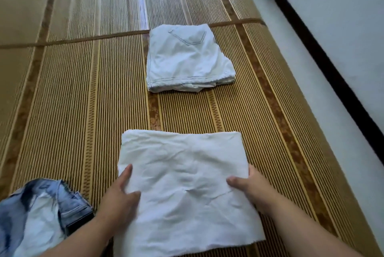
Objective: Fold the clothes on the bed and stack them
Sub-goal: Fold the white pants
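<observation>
- While the left hand point(118, 196) pinches the 9 o'clock edge of the white cloth point(182, 173), the right hand point(255, 190) pinches its 3 o'clock edge.
- Folded pants point(187, 59) sit at 12 o'clock, well apart.

A home bedroom: a striped woven mat point(83, 101) covers the bed point(259, 111). The left hand point(119, 196) and right hand point(256, 190) hold a folded white garment point(182, 184), with folded pale shorts point(187, 59) beyond them, crumpled jeans point(41, 211) left of them and a white wall point(342, 18) to their right.

Striped woven mat point(62, 90) carries white folded cloth point(182, 173); folded pale jeans point(187, 59) beyond it, crumpled blue denim point(41, 204) to its left.
</observation>
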A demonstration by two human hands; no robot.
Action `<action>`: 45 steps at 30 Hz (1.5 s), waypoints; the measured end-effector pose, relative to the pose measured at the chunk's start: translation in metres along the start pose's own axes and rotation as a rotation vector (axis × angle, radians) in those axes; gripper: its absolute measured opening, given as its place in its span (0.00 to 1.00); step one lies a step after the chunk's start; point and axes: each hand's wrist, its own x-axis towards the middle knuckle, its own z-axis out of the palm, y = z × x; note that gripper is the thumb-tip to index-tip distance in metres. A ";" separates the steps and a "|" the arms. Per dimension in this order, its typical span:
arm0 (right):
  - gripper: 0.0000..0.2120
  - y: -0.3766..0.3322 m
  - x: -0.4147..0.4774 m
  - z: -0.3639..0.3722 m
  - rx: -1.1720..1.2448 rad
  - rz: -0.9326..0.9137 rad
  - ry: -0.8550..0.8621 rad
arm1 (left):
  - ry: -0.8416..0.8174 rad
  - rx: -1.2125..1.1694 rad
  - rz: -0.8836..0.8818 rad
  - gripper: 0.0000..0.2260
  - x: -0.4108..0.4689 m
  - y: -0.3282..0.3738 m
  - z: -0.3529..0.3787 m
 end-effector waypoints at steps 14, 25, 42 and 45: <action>0.24 -0.264 0.042 -0.048 -0.176 -0.544 0.037 | 0.173 -0.197 0.575 0.32 0.059 0.242 -0.004; 0.55 -0.329 0.199 0.040 -1.097 -0.621 0.328 | 0.214 0.756 0.295 0.46 0.227 0.291 0.007; 0.62 -0.259 0.227 0.054 -1.395 -0.446 0.081 | 0.079 1.064 0.318 0.53 0.233 0.259 0.060; 0.62 -0.251 0.190 0.051 -1.338 -0.693 0.143 | -0.032 1.041 0.285 0.55 0.200 0.251 0.064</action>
